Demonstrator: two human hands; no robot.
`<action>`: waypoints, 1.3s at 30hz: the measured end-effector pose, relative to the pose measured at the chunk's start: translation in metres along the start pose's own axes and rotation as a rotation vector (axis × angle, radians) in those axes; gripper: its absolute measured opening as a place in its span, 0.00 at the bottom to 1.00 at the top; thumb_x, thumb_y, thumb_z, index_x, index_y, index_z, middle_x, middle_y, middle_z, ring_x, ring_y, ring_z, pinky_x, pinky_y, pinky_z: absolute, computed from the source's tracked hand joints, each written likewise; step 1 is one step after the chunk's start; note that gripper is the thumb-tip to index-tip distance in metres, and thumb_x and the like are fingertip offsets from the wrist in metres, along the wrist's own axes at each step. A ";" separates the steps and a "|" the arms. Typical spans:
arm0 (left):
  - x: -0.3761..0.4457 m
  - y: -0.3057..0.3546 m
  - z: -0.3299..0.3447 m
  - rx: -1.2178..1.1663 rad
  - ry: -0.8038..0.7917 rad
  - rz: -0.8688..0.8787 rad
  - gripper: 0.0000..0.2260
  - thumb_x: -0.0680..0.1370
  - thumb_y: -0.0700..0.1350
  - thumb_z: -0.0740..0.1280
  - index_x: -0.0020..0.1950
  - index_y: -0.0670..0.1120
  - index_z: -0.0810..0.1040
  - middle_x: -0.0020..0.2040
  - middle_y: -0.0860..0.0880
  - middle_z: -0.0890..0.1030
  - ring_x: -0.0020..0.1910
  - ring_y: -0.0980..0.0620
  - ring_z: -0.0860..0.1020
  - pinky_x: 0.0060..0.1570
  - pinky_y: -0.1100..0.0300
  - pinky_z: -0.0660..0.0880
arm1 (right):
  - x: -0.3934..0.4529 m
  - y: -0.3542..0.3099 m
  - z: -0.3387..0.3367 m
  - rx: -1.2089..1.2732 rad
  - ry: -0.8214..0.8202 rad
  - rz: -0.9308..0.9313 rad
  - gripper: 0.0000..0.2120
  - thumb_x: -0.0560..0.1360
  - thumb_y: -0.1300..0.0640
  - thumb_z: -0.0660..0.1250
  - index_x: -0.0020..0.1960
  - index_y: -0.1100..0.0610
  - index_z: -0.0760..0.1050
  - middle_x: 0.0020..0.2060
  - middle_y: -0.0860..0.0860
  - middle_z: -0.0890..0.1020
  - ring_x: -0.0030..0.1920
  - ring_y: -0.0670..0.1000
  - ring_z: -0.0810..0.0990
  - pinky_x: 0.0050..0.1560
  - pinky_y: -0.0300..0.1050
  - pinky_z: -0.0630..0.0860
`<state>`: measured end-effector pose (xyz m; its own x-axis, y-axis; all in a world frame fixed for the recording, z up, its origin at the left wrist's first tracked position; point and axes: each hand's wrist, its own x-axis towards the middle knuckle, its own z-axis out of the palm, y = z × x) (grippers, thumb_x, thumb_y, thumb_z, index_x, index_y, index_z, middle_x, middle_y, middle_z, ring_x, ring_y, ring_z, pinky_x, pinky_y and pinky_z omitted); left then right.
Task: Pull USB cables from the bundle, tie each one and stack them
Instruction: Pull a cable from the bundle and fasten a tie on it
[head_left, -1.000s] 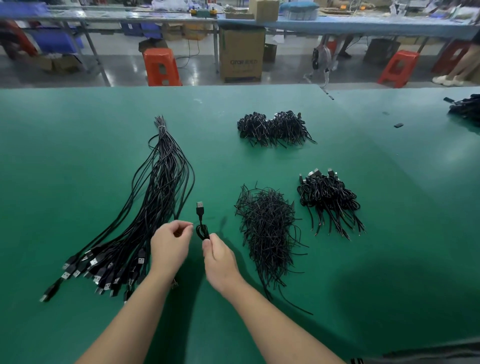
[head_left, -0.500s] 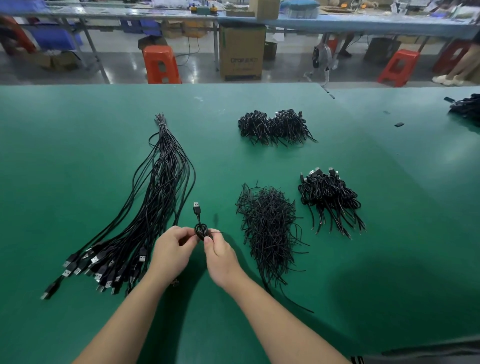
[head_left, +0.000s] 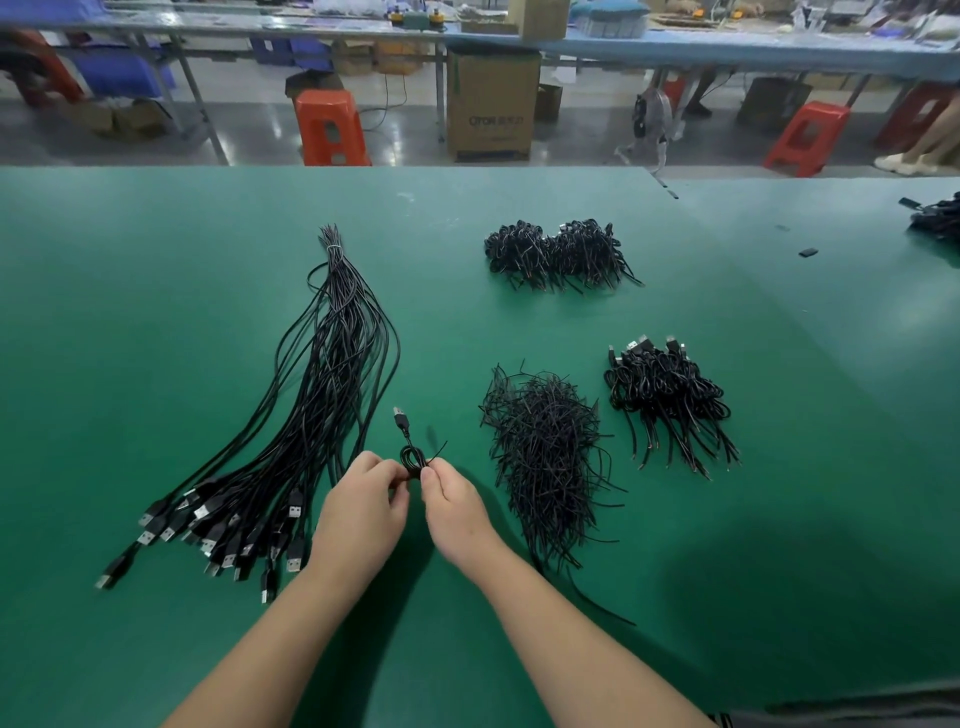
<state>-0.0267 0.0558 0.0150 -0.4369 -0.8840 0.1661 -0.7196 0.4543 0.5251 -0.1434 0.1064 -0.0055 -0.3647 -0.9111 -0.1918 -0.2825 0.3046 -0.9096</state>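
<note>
A long bundle of black USB cables fans across the left of the green table, plugs toward me. Between my hands is one coiled black USB cable, its plug pointing away from me. My left hand pinches the coil's lower left side. My right hand pinches its right side, where a thin black tie end sticks up to the right. A pile of loose black twist ties lies right of my hands. A stack of tied cables lies further right.
Another heap of tied cables sits at the back centre. More black cables lie at the far right edge, with a small black piece nearby. Beyond the table stand orange stools and a cardboard box.
My hands have come together on the coiled cable. The left hand, apart from it a second ago, now pinches it, and a tie end now sticks out at the coil's right.
</note>
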 end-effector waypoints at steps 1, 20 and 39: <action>-0.001 0.000 -0.001 0.019 0.011 0.007 0.05 0.79 0.42 0.69 0.52 0.45 0.82 0.45 0.52 0.76 0.36 0.50 0.78 0.39 0.52 0.78 | 0.000 -0.001 0.000 -0.002 -0.002 0.000 0.16 0.85 0.51 0.53 0.39 0.52 0.64 0.33 0.46 0.70 0.33 0.46 0.66 0.37 0.46 0.63; -0.006 -0.013 -0.009 0.256 0.121 0.417 0.09 0.66 0.31 0.78 0.37 0.41 0.80 0.34 0.46 0.75 0.25 0.46 0.70 0.22 0.57 0.67 | 0.000 0.000 0.000 0.032 -0.027 0.029 0.15 0.84 0.49 0.53 0.38 0.49 0.64 0.32 0.45 0.69 0.34 0.48 0.66 0.39 0.48 0.64; 0.023 -0.009 -0.027 0.208 0.048 0.663 0.13 0.76 0.39 0.57 0.43 0.46 0.82 0.45 0.52 0.86 0.48 0.50 0.84 0.55 0.52 0.69 | 0.005 0.005 -0.005 0.196 -0.104 0.053 0.14 0.83 0.50 0.56 0.41 0.47 0.74 0.27 0.42 0.70 0.31 0.47 0.66 0.33 0.43 0.62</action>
<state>-0.0160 0.0288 0.0366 -0.7992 -0.4144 0.4354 -0.3994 0.9074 0.1305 -0.1511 0.1045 -0.0098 -0.2783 -0.9221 -0.2689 -0.0837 0.3022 -0.9496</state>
